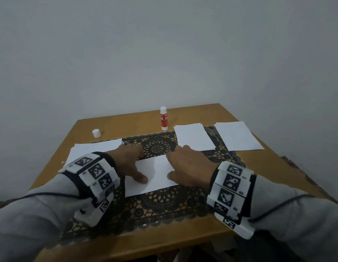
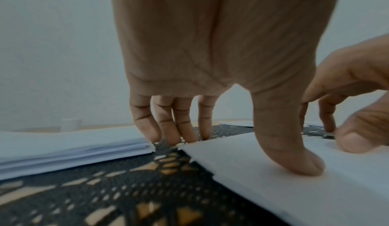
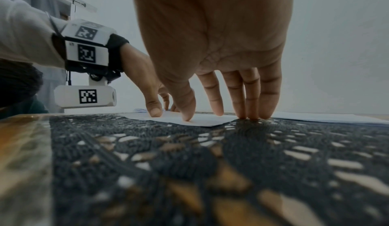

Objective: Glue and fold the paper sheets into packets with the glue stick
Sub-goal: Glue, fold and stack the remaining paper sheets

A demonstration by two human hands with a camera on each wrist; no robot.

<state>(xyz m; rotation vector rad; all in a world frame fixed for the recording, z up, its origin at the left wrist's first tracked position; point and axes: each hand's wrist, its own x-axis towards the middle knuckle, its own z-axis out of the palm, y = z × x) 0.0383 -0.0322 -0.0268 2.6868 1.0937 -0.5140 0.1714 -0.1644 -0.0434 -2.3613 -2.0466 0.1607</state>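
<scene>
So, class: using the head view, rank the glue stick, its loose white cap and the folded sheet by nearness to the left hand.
1. Folded sheet: under the left hand, thumb pressing on it.
2. White cap: on the table, beyond the hand and to its left.
3. Glue stick: upright at the table's far edge, beyond and to the right.

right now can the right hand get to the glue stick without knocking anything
Probably yes. The glue stick stands upright and uncapped beyond the right hand, with only the flat lace mat and bare table between them. The hand would first have to lift off the folded sheet.
</scene>
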